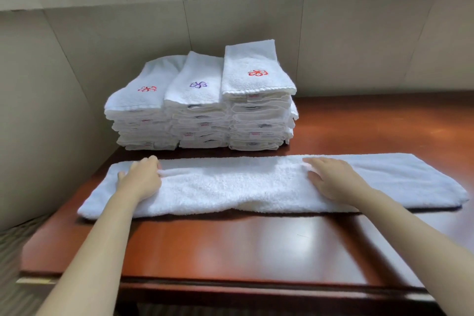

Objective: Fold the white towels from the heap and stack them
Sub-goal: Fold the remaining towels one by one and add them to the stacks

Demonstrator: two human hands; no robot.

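A long white towel point(230, 187) lies folded lengthwise across the red-brown table point(230, 246). My left hand point(141, 177) rests on its left part, fingers curled and pinching the folded edge near the far side. My right hand point(331, 177) lies flat on the towel right of centre, fingers straight and pressing down. Behind the towel stand three stacks of folded white towels: the left stack point(143, 115) with a red flower mark on top, the middle stack point(197, 110) with a purple mark, and the taller right stack point(259, 100) with a red mark.
The stacks sit against the beige wall point(359, 46) at the table's back left. The table's left edge is near the towel's left end, with carpet floor point(10, 264) below. Bare tabletop lies in front of the towel and at the back right.
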